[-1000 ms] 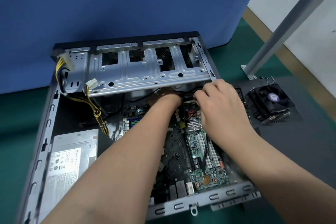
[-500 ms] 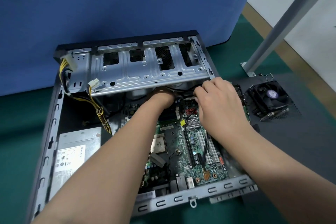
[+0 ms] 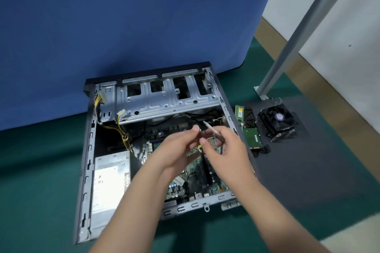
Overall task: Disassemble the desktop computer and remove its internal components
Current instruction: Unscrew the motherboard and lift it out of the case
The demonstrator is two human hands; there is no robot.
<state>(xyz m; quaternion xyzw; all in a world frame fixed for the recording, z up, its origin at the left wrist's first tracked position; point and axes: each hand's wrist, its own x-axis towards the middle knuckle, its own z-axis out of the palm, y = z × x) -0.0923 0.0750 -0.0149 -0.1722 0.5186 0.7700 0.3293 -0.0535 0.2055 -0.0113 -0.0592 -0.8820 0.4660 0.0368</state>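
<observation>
The open desktop case point(image 3: 88, 150) lies flat on the green table, and its motherboard point(image 3: 193, 183) shows under my hands. Both hands are raised above the board, close together. My right hand point(image 3: 228, 150) grips a thin silver tool point(image 3: 209, 128) whose tip points up and left toward the drive cage point(image 3: 164, 100). My left hand point(image 3: 178, 146) pinches a small metal piece point(image 3: 198, 129) between thumb and forefinger, next to the tool; blur hides what it is. The grey power supply point(image 3: 109, 181) sits in the case's near left corner.
Yellow and black cables point(image 3: 123, 135) hang from the cage's left end. On a dark mat point(image 3: 308, 160) to the right of the case lie a cooler with fan point(image 3: 275, 121), a memory stick point(image 3: 239, 112) and a green board point(image 3: 253, 137). A slanted metal post point(image 3: 298, 33) stands behind them.
Both hands came up out from under the drive cage and now meet above the motherboard. The head has pulled back, so the case looks smaller.
</observation>
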